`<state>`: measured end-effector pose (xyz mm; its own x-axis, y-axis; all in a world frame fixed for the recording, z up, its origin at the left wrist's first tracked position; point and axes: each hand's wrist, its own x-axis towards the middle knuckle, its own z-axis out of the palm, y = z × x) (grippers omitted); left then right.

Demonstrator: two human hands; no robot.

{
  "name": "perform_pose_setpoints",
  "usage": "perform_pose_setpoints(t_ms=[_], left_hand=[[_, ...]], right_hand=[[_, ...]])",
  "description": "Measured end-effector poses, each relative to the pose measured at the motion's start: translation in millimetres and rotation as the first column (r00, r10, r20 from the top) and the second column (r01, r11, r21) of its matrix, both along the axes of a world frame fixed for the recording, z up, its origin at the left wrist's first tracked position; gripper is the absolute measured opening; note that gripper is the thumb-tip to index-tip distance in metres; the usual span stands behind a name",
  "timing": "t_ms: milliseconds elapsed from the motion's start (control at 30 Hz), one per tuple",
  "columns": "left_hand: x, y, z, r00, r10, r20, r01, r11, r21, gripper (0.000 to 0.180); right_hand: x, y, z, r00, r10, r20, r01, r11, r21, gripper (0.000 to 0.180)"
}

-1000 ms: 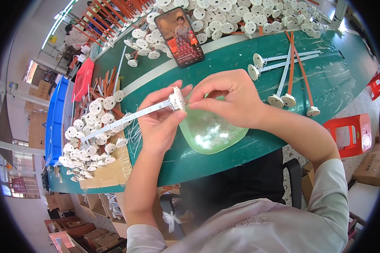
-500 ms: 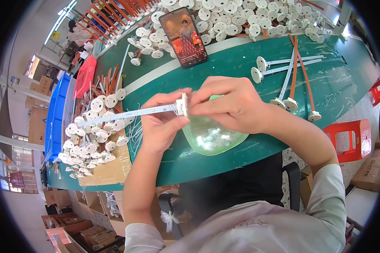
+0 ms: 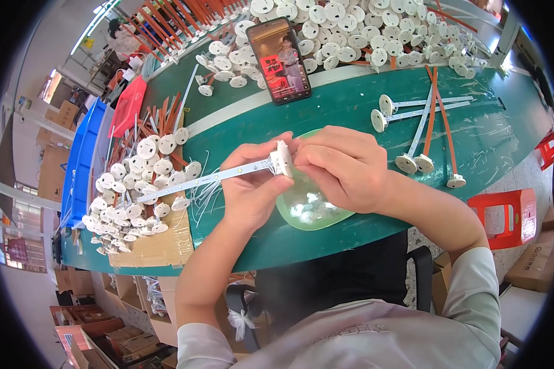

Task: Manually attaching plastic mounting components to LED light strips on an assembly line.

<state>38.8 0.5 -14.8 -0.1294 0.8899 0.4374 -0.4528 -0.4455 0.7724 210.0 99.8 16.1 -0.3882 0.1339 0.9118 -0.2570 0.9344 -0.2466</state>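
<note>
My left hand is closed, thumb and fingers pinching the rim of a white round cap. From the cap a thin LED strip runs left, its far end over a heap of similar caps. My right hand is closed in a pinch against the cap's right face; whatever sits between its fingertips is hidden. Under that hand stands a translucent green bowl with small white pieces inside. Thin white wires lie on the table beside my left hand.
Capped strips lie to the right on the green table. A phone leans before a large pile of white caps. On the left are a cardboard sheet, a blue tray and a red basket. A red stool stands right.
Both hands, with the cap and strip, sit slightly lower and further right in the picture. My right fingers have curled in closer at the cap. The phone's picture has changed.
</note>
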Motion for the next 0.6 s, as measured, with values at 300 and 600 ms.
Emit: perform_pose_setpoints(t_ms=[300,600], left_hand=[[-1.4,-0.1,-1.6,0.998,-0.058,0.036,0.058,0.998,-0.012,0.046],[1.5,2.4,-3.1,0.997,-0.075,0.015,0.074,0.997,0.031,0.045]], right_hand=[[-3.3,-4.2,-0.3,1.000,-0.015,-0.017,0.016,0.999,0.052,0.019],[-2.4,-7.4,-4.0,0.997,-0.020,-0.073,0.020,1.000,-0.004,0.018]])
